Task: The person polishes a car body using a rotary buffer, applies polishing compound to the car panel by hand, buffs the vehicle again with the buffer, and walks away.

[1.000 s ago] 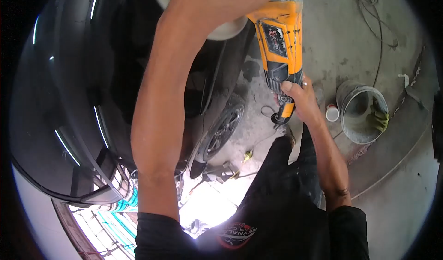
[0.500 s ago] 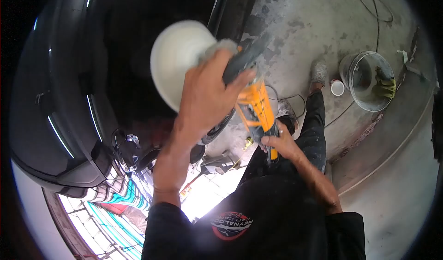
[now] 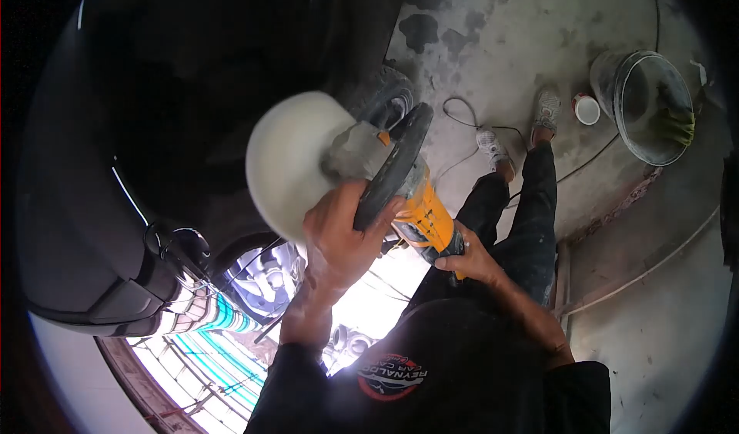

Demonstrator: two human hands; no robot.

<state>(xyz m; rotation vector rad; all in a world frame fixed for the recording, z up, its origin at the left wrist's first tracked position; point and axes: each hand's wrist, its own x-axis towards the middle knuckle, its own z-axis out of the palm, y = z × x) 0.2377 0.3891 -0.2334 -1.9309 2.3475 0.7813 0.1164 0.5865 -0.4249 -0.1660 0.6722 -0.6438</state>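
A yellow and black polisher [image 3: 429, 217] is held in both hands in front of my body. My left hand [image 3: 342, 230] is closed round the black loop handle [image 3: 396, 168] near its head. At the rear end of the body, my right hand [image 3: 469, 257] wraps round the grip. The large white round pad [image 3: 286, 161] is smeared as if spinning. It lies over a glossy black car panel [image 3: 154, 88]; whether its whole face touches, I cannot tell.
A bucket [image 3: 622, 88] with a yellowish-green cloth [image 3: 676, 126] at its rim stands at the right. Beside it is a small white-and-red tub [image 3: 587, 111]. A dark cable [image 3: 573, 174] runs across the concrete floor [image 3: 493, 57] near my feet.
My left hand and the pad have moved down in the view, and the handle is turned more upright. My right hand still holds the rear grip. The camera view has shifted.
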